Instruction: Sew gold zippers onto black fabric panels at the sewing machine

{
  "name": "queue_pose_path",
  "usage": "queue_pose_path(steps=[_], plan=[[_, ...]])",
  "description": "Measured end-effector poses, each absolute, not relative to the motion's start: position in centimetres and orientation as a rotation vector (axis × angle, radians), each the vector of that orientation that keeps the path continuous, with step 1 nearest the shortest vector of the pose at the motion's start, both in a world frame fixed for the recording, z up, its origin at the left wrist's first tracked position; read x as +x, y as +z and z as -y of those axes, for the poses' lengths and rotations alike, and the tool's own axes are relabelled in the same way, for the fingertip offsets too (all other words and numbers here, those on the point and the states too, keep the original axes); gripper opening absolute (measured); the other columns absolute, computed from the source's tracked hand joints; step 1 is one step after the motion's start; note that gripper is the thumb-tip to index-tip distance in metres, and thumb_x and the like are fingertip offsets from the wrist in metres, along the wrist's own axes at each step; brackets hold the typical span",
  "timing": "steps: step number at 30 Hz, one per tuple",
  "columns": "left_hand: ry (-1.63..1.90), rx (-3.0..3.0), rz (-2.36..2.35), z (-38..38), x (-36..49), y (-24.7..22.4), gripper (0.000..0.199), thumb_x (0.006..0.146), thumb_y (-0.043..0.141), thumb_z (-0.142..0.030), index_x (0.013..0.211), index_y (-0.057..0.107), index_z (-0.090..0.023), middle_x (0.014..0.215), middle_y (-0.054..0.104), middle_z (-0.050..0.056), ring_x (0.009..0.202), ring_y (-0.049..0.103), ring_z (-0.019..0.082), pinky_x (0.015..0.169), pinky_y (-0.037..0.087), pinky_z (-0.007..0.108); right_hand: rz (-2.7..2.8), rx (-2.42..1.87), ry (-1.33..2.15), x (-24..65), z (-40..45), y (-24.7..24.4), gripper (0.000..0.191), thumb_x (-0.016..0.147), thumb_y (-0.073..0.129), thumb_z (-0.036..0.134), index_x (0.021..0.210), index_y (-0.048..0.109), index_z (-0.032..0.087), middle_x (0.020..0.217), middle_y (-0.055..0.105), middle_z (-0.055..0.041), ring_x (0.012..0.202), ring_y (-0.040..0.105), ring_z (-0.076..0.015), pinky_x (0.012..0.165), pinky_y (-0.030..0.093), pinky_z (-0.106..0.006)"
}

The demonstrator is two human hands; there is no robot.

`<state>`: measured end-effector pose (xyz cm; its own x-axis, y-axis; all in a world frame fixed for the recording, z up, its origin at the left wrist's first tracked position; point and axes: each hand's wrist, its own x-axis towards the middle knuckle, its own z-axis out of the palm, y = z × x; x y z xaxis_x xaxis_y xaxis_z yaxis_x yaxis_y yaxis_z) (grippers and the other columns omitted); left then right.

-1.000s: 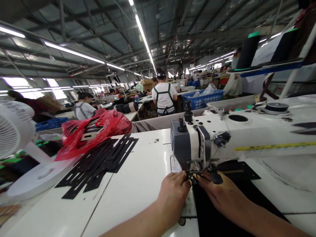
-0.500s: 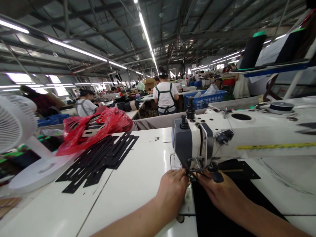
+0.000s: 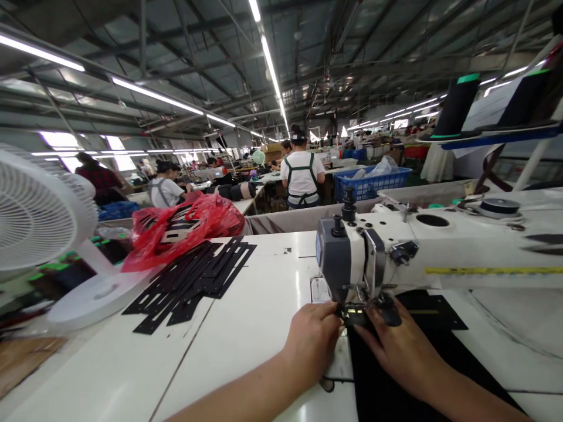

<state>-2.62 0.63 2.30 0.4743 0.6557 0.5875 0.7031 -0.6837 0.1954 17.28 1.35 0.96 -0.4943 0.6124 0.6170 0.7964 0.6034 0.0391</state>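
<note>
A white and grey sewing machine [image 3: 347,252] stands in front of me, its head above my hands. Under its needle area lies black fabric [image 3: 387,381], which runs down towards me. At its top edge shows a small black strip with gold-coloured marks [image 3: 354,312], too small to make out fully. My left hand [image 3: 313,337] pinches the strip's left end, fingers bent. On the other side my right hand [image 3: 400,343] grips the fabric by its edge, thumb below the forefinger; its fingertips are partly behind the machine's black knob. A flat black piece with a slot [image 3: 433,313] lies behind the right hand.
Slotted black strips [image 3: 193,281] lie piled on the white tabletop [image 3: 246,351] at left, beside a red plastic bag [image 3: 185,223]. A white fan [image 3: 39,217] stands at far left. Thread cones [image 3: 457,108] sit upper right. Co-workers sit further back.
The view has shifted left, so things appear further right. My right hand's fingers have drawn in, and the gold-marked strip between my hands now shows clearly.
</note>
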Motion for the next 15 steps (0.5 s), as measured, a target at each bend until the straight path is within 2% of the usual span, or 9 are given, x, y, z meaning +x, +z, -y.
queue_pose_path(steps=[3,7,9,11,13,15], plan=[[-1.212,-2.714,1.402,1.4,-3.4,3.0,0.02,0.08,0.055,-0.01,0.096,0.064,-0.019,0.108,0.063,0.008,0.099,0.06,0.022,0.084,0.051,0.039,2.294,-1.178,-0.529,18.4,0.0,0.2,0.041,0.09,0.044,0.039,0.118,0.053,0.011,0.116,0.06,-0.0161,0.11,0.054,-0.0295,0.096,0.037,-0.056],[-1.702,-2.909,1.799,5.5,-4.0,3.5,0.027,0.084,0.05,-0.012,0.109,0.058,-0.019,0.102,0.063,0.009,0.095,0.061,0.02,0.082,0.052,0.036,2.331,-1.247,-0.641,19.8,4.5,0.3,0.061,0.089,0.041,0.047,0.136,0.035,0.008,0.133,0.045,-0.0169,0.121,0.044,-0.0299,0.093,0.04,-0.054],[-2.004,-2.954,2.007,7.3,-3.8,3.5,0.027,0.084,0.053,-0.013,0.11,0.056,-0.018,0.102,0.064,0.009,0.095,0.062,0.019,0.083,0.052,0.034,2.357,-1.257,-0.694,19.9,6.9,0.7,0.069,0.088,0.041,0.049,0.14,0.026,0.007,0.136,0.042,-0.0172,0.121,0.045,-0.0302,0.091,0.043,-0.053],[-2.305,-2.926,2.209,8.6,-3.4,3.6,0.029,0.082,0.059,-0.017,0.11,0.054,-0.015,0.11,0.061,0.012,0.098,0.062,0.02,0.085,0.051,0.035,2.374,-1.219,-0.733,19.9,9.1,0.7,0.074,0.087,0.04,0.049,0.143,0.017,0.006,0.135,0.042,-0.0177,0.119,0.047,-0.031,0.087,0.046,-0.052],[-2.578,-2.744,2.446,9.7,-2.9,3.6,0.042,0.076,0.068,-0.023,0.112,0.051,-0.012,0.118,0.056,0.016,0.096,0.062,0.021,0.081,0.052,0.034,2.359,-1.171,-0.691,19.8,10.7,0.2,0.078,0.085,0.04,0.05,0.145,0.011,0.011,0.133,0.046,-0.0159,0.114,0.051,-0.0321,0.083,0.048,-0.052],[-2.728,-2.478,2.713,10.5,-2.5,3.3,0.062,0.066,0.076,-0.033,0.116,0.048,-0.01,0.112,0.058,0.017,0.086,0.064,0.019,0.071,0.053,0.03,2.291,-1.134,-0.543,19.3,11.8,-0.6,0.076,0.084,0.04,0.052,0.146,0.008,0.024,0.13,0.051,-0.0115,0.107,0.056,-0.0323,0.077,0.051,-0.052]])
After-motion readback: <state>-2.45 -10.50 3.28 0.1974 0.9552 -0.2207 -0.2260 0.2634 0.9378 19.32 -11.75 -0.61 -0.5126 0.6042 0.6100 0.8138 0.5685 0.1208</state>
